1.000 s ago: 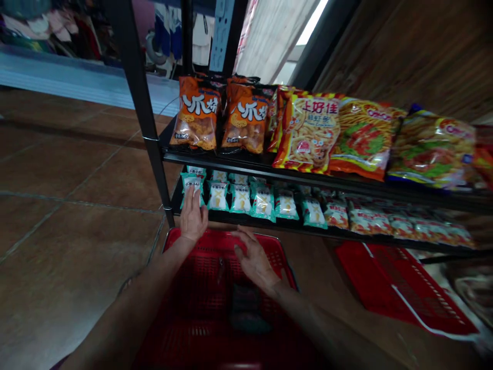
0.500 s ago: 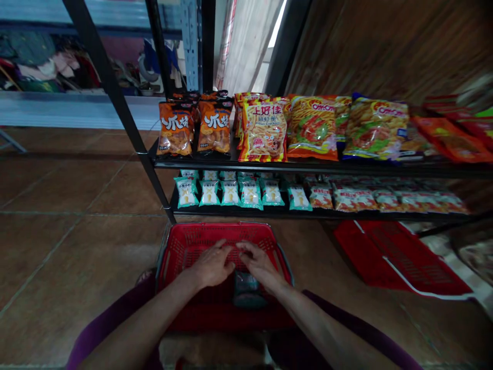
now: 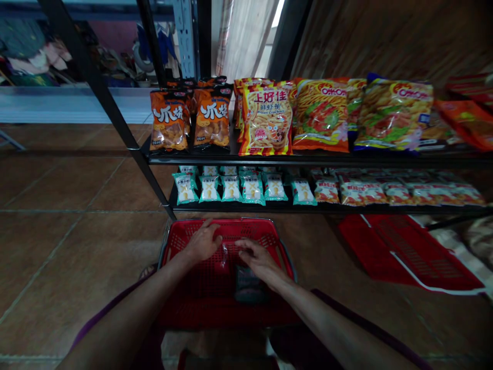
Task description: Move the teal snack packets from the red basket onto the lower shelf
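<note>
A red plastic shopping basket (image 3: 227,223) stands on the floor between my knees. My left hand (image 3: 203,242) is over its left part, fingers loosely apart, and I see nothing in it. Opposite, my right hand (image 3: 259,257) reaches over the basket's right part with fingers stretched and slightly curved, also holding nothing I can see. Between the hands, a small shiny reddish packet (image 3: 224,256) shows inside the basket; its kind is unclear. Partly under my right hand lies a dark teal packet (image 3: 248,283), dim in the shadow.
Ahead is a black rack with orange snack bags (image 3: 211,118), prawn cracker bags (image 3: 266,121) and other large snack bags on the upper shelf. Small green-and-white packets (image 3: 231,188) line the lower shelf. Another red basket (image 3: 404,252) with a white handle lies to the right.
My left hand has moved up and left, apart from my right hand. The shiny packet now shows between them. The view has shifted slightly nearer the rack.
</note>
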Motion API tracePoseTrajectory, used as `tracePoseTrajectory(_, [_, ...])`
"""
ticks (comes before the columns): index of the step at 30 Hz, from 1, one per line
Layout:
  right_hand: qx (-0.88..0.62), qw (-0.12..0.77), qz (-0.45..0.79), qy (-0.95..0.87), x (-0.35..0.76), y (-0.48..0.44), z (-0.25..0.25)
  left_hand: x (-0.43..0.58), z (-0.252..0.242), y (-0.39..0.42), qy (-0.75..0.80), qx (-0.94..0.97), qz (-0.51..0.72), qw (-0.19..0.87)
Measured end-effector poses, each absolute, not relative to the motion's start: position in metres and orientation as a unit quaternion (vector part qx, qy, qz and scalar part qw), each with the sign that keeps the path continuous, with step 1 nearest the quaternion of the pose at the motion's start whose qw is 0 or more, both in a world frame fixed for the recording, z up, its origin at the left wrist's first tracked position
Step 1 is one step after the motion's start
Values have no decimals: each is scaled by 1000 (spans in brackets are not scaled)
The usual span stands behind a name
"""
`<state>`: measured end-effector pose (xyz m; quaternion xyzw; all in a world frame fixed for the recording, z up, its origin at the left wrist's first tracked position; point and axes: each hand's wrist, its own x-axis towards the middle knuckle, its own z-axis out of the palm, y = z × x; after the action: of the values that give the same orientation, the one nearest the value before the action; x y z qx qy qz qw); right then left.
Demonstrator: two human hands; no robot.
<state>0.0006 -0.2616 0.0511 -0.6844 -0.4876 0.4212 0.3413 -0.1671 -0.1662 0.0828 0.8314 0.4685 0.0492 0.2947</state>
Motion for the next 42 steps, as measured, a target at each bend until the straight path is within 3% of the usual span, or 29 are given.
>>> tracePoseTrajectory(29, [-686, 320, 445, -477, 2, -255, 53, -189, 78, -167, 442, 848, 9, 293])
tracePoseTrajectory(42, [-712, 320, 406, -475, -6, -233, 38, -131, 37, -75, 561, 784, 197, 178])
